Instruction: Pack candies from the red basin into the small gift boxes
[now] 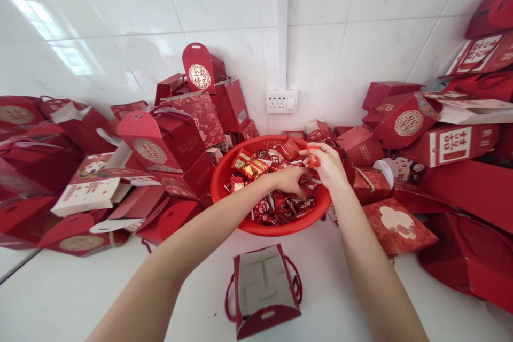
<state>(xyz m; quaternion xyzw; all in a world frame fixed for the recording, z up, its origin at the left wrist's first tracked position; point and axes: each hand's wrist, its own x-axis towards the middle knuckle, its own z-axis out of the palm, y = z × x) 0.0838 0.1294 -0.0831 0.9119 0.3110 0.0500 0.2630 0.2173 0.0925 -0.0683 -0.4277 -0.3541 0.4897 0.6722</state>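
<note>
A round red plastic basket (231, 223) holds a heap of wrapped sweets (262, 207), mostly red with some gold wrappers. My left hand (289, 179) reaches down into the right side of the heap, thumb and fingers apart, its fingertips partly hidden among the wrappers. Over the basket's right rim, my right hand (326, 163) pinches a small red sweet packet (313, 157) between thumb and fingers. In front of the basket stands a dark red gift box (267, 316) with its top open, a pale inside and a cord handle on each side.
Red gift boxes (160, 141) are piled left of the basket, some against the tiled wall (224, 0). More gift boxes (409, 123) are stacked on the right. A wall socket (281, 101) sits behind the basket. Everything rests on a white tabletop (192, 310).
</note>
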